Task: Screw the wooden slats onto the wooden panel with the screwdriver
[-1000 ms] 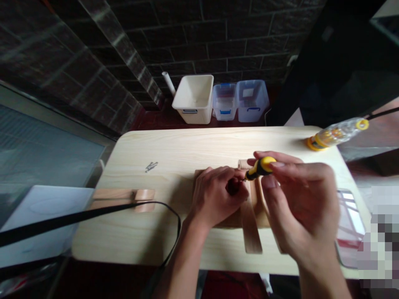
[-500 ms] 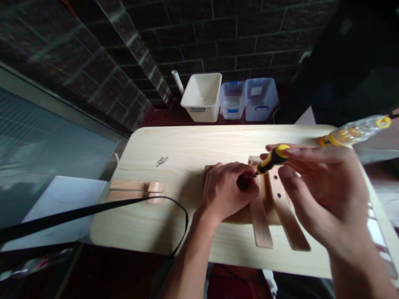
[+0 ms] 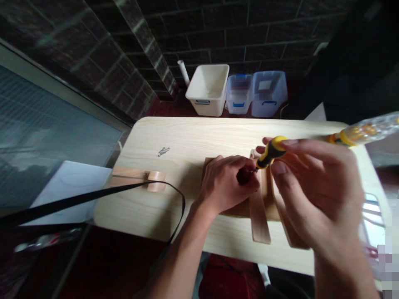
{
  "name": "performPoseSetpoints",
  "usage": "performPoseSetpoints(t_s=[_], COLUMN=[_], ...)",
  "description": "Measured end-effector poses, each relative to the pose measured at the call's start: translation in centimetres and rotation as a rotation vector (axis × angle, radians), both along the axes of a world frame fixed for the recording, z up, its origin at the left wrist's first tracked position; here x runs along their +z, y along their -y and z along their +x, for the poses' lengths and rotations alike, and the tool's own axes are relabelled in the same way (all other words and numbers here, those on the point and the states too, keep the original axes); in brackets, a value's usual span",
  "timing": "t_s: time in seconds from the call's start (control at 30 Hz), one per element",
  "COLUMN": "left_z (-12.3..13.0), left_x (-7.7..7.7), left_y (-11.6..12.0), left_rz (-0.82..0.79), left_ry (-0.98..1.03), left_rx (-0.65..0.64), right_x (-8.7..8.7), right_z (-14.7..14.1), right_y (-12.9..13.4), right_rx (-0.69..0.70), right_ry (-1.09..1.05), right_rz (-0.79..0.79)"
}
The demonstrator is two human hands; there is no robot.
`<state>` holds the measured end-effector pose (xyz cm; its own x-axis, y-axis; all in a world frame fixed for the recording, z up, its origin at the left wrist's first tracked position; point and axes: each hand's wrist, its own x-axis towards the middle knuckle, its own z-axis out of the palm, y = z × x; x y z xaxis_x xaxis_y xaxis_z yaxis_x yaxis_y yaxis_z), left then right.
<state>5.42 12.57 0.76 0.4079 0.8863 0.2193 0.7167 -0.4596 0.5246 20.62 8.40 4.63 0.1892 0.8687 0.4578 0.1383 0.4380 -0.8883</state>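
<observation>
My right hand (image 3: pixel 321 191) grips a yellow and black screwdriver (image 3: pixel 270 153) by its handle, between thumb and fingers. The tool slants down to the left, and its tip meets the fingertips of my left hand (image 3: pixel 222 180). Those left fingers are pinched together over a light wooden strip (image 3: pixel 260 226); whatever sits between them is hidden. Beside it a second wooden strip (image 3: pixel 294 234) runs partly beneath my right hand. Both strips lie across a brown wooden board (image 3: pixel 238 209), largely covered by my hands.
Several screws (image 3: pixel 163 151) lie on the pale wooden table (image 3: pixel 193 137). Jointed wooden pieces (image 3: pixel 156 181) rest at its left, crossed by a black strap (image 3: pixel 121 189). A clear bottle-like container (image 3: pixel 368 129) stands at the right. Behind the table are a cream bin (image 3: pixel 209 106) and two clear boxes (image 3: pixel 239 99).
The whole view has shifted slightly. My right hand has turned a little with the screwdriver and now covers the holes in the second strip. My left hand keeps its pinch.
</observation>
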Motion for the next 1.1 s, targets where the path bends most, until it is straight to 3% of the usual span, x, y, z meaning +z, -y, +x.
performPoseSetpoints(t_s=[0.53, 1.1], left_z=[-0.35, -0.04], left_x=[-0.34, -0.52], left_y=[0.12, 0.22], left_rz=[0.029, 0.042], left_ry=[0.021, 0.0], left_rx=[-0.027, 0.007], right_x=[0.15, 0.4], right_z=[-1.01, -0.67], right_y=[-0.42, 0.07], right_rx=[0.012, 0.037], right_ry=[-0.1, -0.027], right_rz=[-0.017, -0.026])
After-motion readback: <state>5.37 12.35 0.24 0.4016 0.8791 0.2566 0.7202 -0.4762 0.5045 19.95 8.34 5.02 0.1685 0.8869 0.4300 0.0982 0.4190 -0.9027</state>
